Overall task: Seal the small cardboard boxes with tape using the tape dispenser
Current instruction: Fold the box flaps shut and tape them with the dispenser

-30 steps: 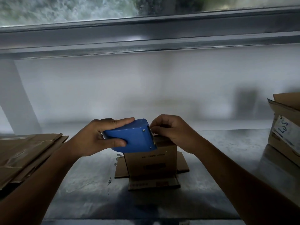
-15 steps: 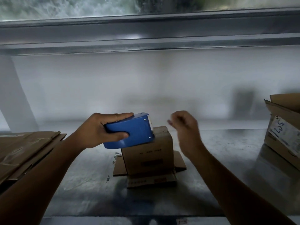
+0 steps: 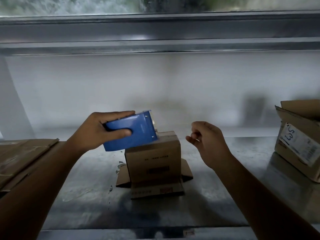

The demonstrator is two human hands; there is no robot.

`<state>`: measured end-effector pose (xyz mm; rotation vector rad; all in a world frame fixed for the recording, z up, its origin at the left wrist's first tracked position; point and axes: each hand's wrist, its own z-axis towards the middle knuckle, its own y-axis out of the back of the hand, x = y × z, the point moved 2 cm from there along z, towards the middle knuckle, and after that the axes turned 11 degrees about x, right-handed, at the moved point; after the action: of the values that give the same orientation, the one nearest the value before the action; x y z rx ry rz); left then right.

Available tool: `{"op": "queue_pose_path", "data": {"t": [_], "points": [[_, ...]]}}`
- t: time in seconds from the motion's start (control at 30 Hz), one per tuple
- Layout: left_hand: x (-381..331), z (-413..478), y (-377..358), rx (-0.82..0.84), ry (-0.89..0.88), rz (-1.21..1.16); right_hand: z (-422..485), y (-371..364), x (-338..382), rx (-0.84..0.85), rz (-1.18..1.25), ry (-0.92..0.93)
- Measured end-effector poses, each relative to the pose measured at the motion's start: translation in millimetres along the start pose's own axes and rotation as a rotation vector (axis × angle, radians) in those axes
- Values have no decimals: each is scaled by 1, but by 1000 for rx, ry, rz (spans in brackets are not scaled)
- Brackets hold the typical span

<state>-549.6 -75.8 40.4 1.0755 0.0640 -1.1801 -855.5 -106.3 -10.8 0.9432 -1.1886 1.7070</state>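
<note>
BOX: small cardboard box (image 3: 152,156) upright, mid-worktop (image 3: 86,187) | LEFT: left hand (image 3: 93,135) fingers (image 3: 119,114) grip tape dispenser (image 3: 136,135), long axis tilted, mouth end at box's top-left edge | RIGHT: right hand (image 3: 207,141) loosely curled, empty, apart on box's right | NEXT: left hand nearer, likely leads.

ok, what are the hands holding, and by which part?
Left hand grips the blue tape dispenser at its rear end, thumb on the near face. Right hand holds nothing, fingers loosely curled beside the small cardboard box.
</note>
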Motion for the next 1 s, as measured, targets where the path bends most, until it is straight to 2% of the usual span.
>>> {"op": "queue_pose_path", "data": {"t": [0.07,0.17,0.4,0.63,1.0], "points": [[-3,0,6,-31,17,-30,-2,-3,0,6,43,-71],[-4,-3,13,9,42,-79,-5,-8,0,-2,62,-181],[-4,1,20,-15,219,-84,0,-17,-2,-67,-99,-306],[-4,-2,27,-1,359,-82,2,-23,-9,-40,-152,-341],[-19,-11,33,-38,330,-80,-4,-30,1,-12,-207,-293]]}}
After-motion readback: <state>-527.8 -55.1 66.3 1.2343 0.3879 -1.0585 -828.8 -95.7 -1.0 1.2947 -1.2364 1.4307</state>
